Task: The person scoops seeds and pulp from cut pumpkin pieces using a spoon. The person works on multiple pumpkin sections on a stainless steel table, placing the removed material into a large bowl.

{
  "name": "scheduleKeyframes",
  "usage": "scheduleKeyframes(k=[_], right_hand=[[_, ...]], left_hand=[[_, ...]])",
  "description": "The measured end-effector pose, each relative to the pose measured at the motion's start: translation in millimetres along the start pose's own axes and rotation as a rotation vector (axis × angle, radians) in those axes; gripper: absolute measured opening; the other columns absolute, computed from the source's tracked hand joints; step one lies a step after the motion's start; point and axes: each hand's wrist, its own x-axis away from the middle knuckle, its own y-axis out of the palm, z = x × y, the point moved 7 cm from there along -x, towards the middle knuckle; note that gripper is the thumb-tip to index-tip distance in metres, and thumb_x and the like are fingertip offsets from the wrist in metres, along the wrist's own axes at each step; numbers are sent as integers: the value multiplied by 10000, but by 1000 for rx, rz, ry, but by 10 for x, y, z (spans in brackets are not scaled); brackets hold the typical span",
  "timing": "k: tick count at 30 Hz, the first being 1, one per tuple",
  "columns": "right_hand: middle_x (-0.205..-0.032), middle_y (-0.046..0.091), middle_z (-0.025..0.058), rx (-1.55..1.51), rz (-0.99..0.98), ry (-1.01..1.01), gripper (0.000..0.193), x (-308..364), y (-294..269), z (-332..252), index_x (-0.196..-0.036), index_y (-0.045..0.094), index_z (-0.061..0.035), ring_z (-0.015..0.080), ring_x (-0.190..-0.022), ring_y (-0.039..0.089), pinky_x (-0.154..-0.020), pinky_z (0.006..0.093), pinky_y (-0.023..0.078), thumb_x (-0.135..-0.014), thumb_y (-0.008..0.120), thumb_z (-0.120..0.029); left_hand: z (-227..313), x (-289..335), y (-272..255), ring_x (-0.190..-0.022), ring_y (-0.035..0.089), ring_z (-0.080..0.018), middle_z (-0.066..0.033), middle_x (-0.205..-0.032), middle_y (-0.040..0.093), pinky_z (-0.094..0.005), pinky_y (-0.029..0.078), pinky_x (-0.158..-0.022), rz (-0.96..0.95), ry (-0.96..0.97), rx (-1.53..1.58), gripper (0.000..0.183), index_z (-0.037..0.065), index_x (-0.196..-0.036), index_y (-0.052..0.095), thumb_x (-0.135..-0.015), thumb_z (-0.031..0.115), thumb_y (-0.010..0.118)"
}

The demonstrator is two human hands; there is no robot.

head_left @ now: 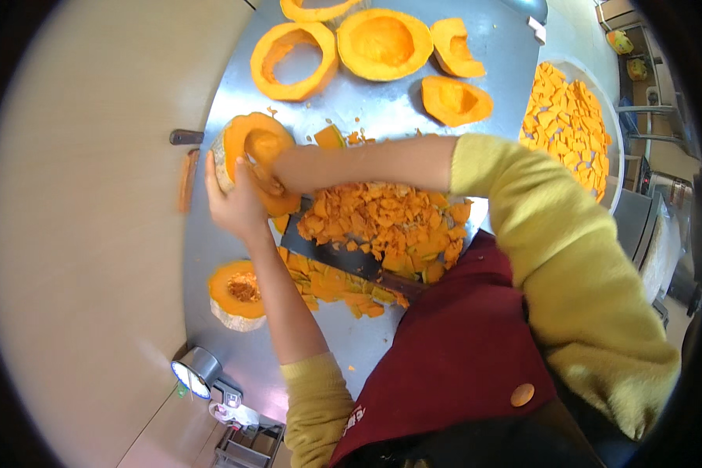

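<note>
My left hand [238, 207] grips the outer side of a hollowed pumpkin piece [246, 129], with its orange flesh facing me. My right hand [282, 170] reaches into or against the hollow. Its fingers are largely hidden there, so anything in them cannot be made out. Just nearer lies a cleaver [331, 251], its dark blade flat on the table and its handle toward my apron. Beside the blade sits a heap of orange pumpkin scraps [382, 218]. More peel strips [335, 285] lie on the near side of the cleaver.
Along the far side stand a pumpkin ring [288, 86], a pumpkin half [384, 47] and smaller pieces [456, 101]. A seedy pumpkin end [238, 292] rests near left on the metal table [507, 70]. Knife handles [186, 137] stick up by the wall. At right is a tub of chunks [618, 156].
</note>
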Motion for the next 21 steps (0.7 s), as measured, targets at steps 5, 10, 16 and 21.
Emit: scheduleKeyframes(k=[5,10,16,21], right_hand=[[-769,692,144,221,164,-70,111,-48,-330,97,-830,675,-30,306,-703,693,-576,414,539,-788,609,-109],[-756,683,175,108,345,43,113,84,-182,180,-816,658,-11,328,-707,691,-586,438,537,-799,598,-105],[-775,684,205,-2,21,-81,134,133,38,112,-740,692,-4,347,-709,689,-586,412,536,-781,609,-100],[-720,669,194,166,240,-23,135,94,-388,237,-869,611,27,331,-700,692,-569,418,536,-816,580,-94]], left_hand=[[20,46,55,-1005,659,-230,-130,-1184,667,-343,501,-870,-36,0,-14,451,54,-1247,624,-811,128,712],[77,77,71,-1012,656,-242,-129,-1192,665,-342,499,-873,-27,-15,-58,457,52,-1249,622,-807,126,714],[60,62,73,-1061,633,-277,-151,-1218,645,-353,487,-909,-22,70,4,460,6,-1243,611,-810,122,714],[52,116,61,-1084,623,-275,-153,-1224,638,-363,480,-929,-25,112,-28,456,26,-1244,617,-813,134,719]])
